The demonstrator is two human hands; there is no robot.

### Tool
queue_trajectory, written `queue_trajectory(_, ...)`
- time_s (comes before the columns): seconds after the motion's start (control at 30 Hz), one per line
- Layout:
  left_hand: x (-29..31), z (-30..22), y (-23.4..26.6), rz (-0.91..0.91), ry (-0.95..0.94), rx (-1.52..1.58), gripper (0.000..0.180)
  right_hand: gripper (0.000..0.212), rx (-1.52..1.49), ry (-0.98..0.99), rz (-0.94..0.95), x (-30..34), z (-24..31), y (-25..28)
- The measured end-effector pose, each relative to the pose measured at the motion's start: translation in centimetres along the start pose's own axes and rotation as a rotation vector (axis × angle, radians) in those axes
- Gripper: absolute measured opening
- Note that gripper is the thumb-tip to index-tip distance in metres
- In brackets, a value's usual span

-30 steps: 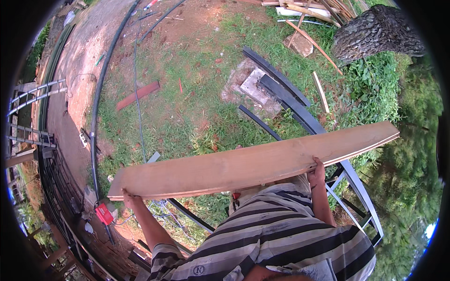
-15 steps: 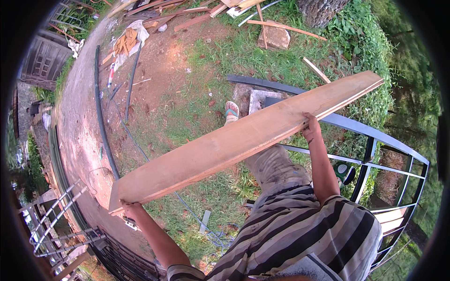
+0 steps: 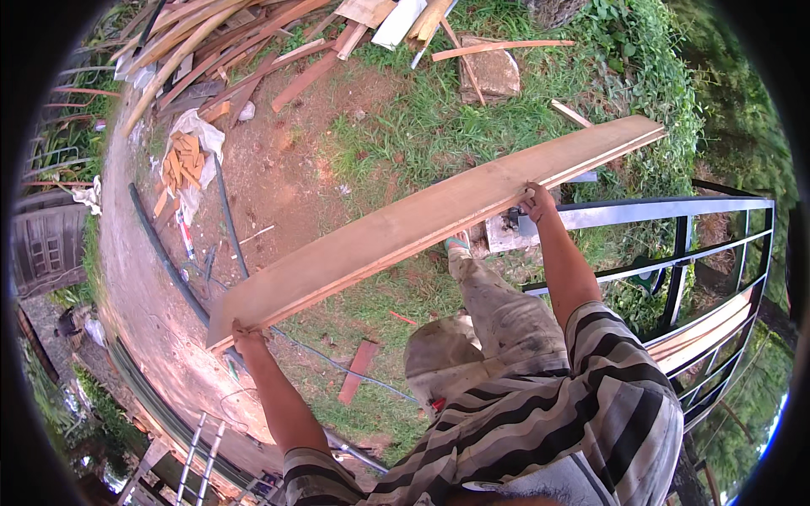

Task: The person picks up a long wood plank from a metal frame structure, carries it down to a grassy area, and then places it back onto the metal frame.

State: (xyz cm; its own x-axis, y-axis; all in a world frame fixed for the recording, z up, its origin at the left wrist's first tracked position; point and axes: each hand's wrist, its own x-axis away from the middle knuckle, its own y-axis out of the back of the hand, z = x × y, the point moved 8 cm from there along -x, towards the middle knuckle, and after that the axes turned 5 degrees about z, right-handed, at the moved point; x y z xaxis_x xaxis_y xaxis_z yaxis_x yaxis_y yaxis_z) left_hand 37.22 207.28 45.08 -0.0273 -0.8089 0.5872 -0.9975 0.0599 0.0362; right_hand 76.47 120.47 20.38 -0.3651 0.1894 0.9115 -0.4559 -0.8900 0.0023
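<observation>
A long pale wooden plank (image 3: 422,223) is carried in front of me, tilted from lower left up to upper right, above grass and bare earth. My left hand (image 3: 246,337) grips its near lower edge close to the left end. My right hand (image 3: 536,201) grips the same edge towards the right end. Below the plank my legs in dirty grey trousers are mid-step, one foot (image 3: 458,244) forward on the grass. My striped shirt fills the lower middle.
A dark metal frame (image 3: 675,211) lies on the grass to the right. A pile of timber offcuts (image 3: 253,34) lies at the top left, small wood pieces on a white sheet (image 3: 181,164) below it. A stone block (image 3: 489,72) sits at the top. Long dark pipes (image 3: 164,253) cross the dirt.
The view has swung on over the ground; the timber pile and stone block now show at the top. The plank stays in both hands, tilted up to the right. My leg has stepped forward.
</observation>
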Motion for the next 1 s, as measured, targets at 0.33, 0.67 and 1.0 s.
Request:
queue_trajectory(0.33, -25.9, 8.1, -29.5, 0.242, 0.26, -0.154, 0.048, 0.058, 0.495, 0.158, -0.043, 18.7, 0.3, -0.4)
queue_trajectory(0.67, -47.6, 16.5, -37.1, 0.401, 0.202, -0.642, 0.051, 0.042, 1.102, -0.565, -0.359, 44.6, -31.9, -0.2)
queue_trajectory(1.0, -37.6, 22.8, -32.9, -0.038, 0.507, -0.457, 0.055, 0.031, 1.321, -0.433, -0.628, 51.2, -32.4, -10.1)
